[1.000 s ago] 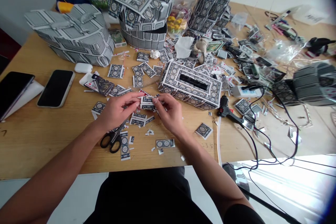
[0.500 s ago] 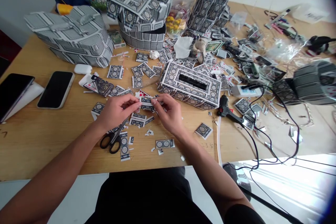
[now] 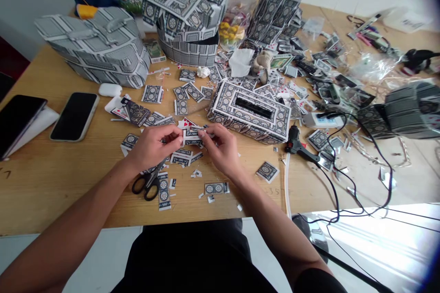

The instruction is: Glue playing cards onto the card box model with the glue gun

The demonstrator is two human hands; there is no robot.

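Observation:
Between my two hands is a small folded piece of playing card [image 3: 192, 137] with a dark patterned back and white edges. My left hand [image 3: 153, 144] pinches its left end between thumb and fingers. At the other end, my right hand [image 3: 222, 146] grips it, the thumb lying on its face. Black-handled scissors [image 3: 150, 184] lie under and in front of my left hand, their blades partly hidden. Around my hands are cut card strips [image 3: 164, 191] and tiny paper scraps [image 3: 196, 173]. A card-covered box with a slot [image 3: 249, 111] stands just beyond my right hand.
A hot glue gun [image 3: 299, 144] with its cable lies to the right, near a white power strip [image 3: 323, 120]. Two phones, one of them here [image 3: 74, 116], lie at left. Card-built boxes [image 3: 187, 46] line the back, and loose cards [image 3: 330, 78] heap at back right.
My left fingers have shifted slightly left along the card piece, showing more of its white left edge. The whole view has moved a little; the other things lie as before.

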